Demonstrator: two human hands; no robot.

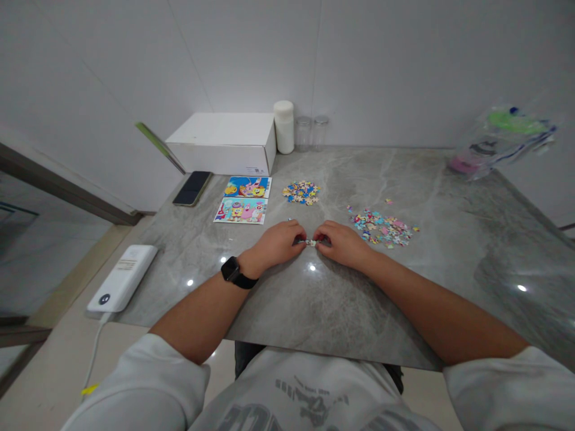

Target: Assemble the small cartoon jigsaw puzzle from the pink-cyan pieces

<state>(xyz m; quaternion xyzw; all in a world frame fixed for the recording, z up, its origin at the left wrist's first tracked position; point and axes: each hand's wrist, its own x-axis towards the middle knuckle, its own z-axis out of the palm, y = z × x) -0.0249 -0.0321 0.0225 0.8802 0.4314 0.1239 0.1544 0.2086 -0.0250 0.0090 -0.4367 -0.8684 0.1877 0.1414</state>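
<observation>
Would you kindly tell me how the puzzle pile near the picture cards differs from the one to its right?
The left pile is mostly blue and yellow, while the right pile mixes pink, pale blue and other colours. The left pile is compact; the right pile spreads wider. The left pile lies beside the picture cards, the right pile beside the right hand. Both are loose pieces on the grey table.

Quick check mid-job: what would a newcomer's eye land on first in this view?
Probably the two hands meeting near the middle, the left hand and right hand pinching small puzzle pieces between them. Next, the scattered multicolored pile just beyond the right hand, then the blue-and-yellow pile farther back, right of two bright cartoon cards.
</observation>
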